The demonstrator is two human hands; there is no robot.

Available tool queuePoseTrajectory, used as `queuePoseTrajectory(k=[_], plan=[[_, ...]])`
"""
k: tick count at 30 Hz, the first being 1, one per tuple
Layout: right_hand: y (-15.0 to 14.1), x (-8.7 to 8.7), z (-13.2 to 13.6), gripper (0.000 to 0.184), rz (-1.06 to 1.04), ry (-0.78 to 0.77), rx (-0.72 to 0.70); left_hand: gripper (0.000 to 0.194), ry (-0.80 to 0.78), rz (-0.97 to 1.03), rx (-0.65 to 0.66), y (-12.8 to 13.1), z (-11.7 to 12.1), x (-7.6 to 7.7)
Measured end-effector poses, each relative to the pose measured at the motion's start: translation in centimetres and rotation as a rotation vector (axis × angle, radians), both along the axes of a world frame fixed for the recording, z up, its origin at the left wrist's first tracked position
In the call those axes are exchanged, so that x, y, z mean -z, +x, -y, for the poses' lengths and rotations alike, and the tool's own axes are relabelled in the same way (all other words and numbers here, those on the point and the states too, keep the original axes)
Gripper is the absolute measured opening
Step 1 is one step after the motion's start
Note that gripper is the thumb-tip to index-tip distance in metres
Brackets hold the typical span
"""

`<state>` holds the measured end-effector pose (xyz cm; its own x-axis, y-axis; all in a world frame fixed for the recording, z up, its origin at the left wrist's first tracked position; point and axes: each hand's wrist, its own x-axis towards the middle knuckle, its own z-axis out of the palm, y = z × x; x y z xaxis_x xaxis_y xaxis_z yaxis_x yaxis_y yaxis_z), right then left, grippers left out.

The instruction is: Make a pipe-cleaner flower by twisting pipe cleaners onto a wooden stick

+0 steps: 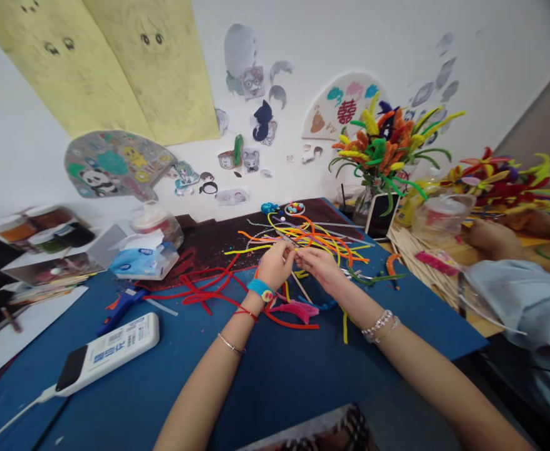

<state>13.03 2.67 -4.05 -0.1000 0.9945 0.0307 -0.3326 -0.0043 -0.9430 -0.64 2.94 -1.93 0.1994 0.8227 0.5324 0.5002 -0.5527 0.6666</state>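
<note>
My left hand (pixel 277 264), with a blue band on its wrist, is closed in a pinch. Its fingertips meet those of my right hand (pixel 319 264), also pinched, above the pile in the middle of the table. What sits between the fingers is small and mostly hidden; a yellowish bit shows there. Just behind the hands lie loose orange and yellow pipe cleaners (pixel 324 237). Red pipe cleaners (pixel 204 285) spread to the left of my left hand. A pink bundle of pipe cleaner (pixel 298 311) lies on the table below the hands.
At left are a white power bank (pixel 110 351) with a cable, a blue glue gun (pixel 122 311) and a tissue pack (pixel 138 257). A vase of pipe-cleaner flowers (pixel 383 147) and a phone (pixel 382 216) stand back right. Another person's hand (pixel 491 239) is at right.
</note>
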Motion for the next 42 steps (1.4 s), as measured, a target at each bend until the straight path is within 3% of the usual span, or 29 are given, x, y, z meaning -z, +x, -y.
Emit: queuePoseTrajectory(k=[6,11,15,20,23,26,31,39,42], plan=[[-0.7,-1.3,1.4,0.015,0.265,0.351,0.152,0.01,-0.483,0.444,0.033,-0.2,-1.3,0.0],[-0.8,-1.9,2.1,0.009,0.457,0.57,0.168,0.012,-0.612,0.628,0.097,-0.3,-1.2,-0.7],[-0.7,-1.7,1.8,0.009,0.379,0.545,0.173,0.01,-0.679,0.779,0.21,-0.4,-0.7,-1.3],[-0.8,-1.2,1.2,0.013,0.151,0.41,0.136,0.009,-0.837,1.005,0.387,-0.9,0.0,-2.2],[-0.7,-0.9,0.7,0.015,-0.053,0.304,0.081,0.013,-0.798,1.029,0.431,-0.8,0.4,-2.6],[-0.4,-0.9,0.4,0.014,-0.207,0.222,-0.003,0.024,-0.731,0.912,0.471,-0.5,0.6,-2.6],[-0.1,-0.9,0.2,0.013,-0.285,0.054,-0.128,0.026,-0.504,0.686,0.337,-0.3,-0.2,-1.6],[0.0,-0.5,-0.2,0.01,-0.308,0.005,-0.025,0.013,0.019,0.124,0.03,-0.3,0.1,-1.0],[0.0,-0.8,0.0,0.012,-0.267,0.064,0.023,0.015,0.039,0.077,0.024,-0.1,0.5,-1.2]])
